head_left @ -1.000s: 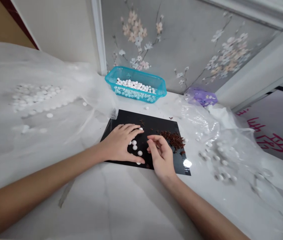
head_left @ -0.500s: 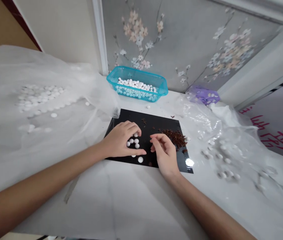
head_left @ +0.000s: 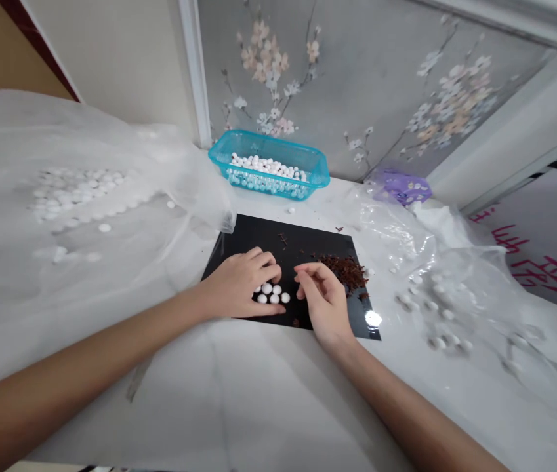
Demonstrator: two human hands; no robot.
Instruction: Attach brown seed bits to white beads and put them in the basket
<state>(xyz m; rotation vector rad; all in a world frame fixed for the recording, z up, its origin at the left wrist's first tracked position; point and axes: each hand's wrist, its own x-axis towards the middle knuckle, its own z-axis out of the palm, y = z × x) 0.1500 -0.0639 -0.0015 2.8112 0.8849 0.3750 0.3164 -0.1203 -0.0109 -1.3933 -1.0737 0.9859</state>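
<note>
A black sheet (head_left: 258,233) lies on the white table. Several small white round beads (head_left: 272,294) sit bunched together on it. My left hand (head_left: 239,286) curls around them from the left, fingers bent and thumb along the near side, touching the beads. My right hand (head_left: 325,298) rests just to their right, fingers loosely curled with the fingertips near the beads; whether it holds anything is hidden. A heap of dark red-brown crumbs (head_left: 344,271) lies on the sheet beyond my right hand.
A turquoise plastic tray (head_left: 269,157) full of white beads stands at the back by the flowered wall. Clear plastic bags (head_left: 435,288) with beads lie right; white netting (head_left: 76,216) with beads covers the left. A purple container (head_left: 401,187) sits back right.
My left hand has closed in and pulled the scattered white beads into one tight cluster nearer the sheet's front edge. My right hand has barely moved.
</note>
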